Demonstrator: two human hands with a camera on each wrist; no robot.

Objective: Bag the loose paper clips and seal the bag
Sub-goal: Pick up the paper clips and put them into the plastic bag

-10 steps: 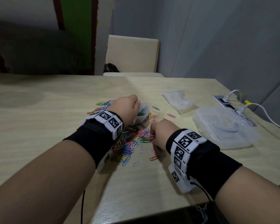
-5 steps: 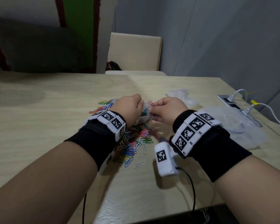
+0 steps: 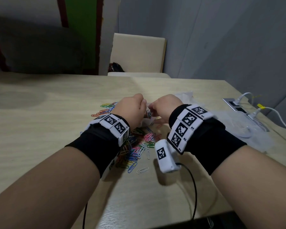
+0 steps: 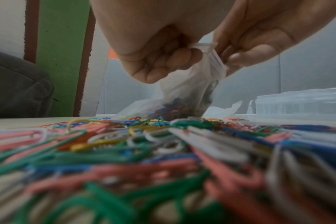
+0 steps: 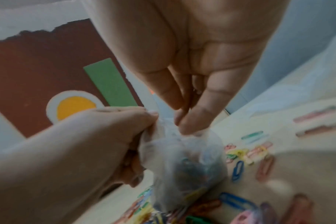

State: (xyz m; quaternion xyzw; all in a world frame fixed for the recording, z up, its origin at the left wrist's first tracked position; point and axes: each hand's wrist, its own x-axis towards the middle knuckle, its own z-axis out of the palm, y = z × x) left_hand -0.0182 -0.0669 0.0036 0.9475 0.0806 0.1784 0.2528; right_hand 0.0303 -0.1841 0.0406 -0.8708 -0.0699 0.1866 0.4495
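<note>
Holding: your left hand (image 4: 155, 50) grips the bag (image 5: 184, 160) mouth; right hand (image 5: 192, 78) fingertips pinch inside it.
Clips: paper clips (image 3: 139, 146) mostly still loose on table (image 3: 40, 121).
Risk: mouth collapses, clips spill.
</note>
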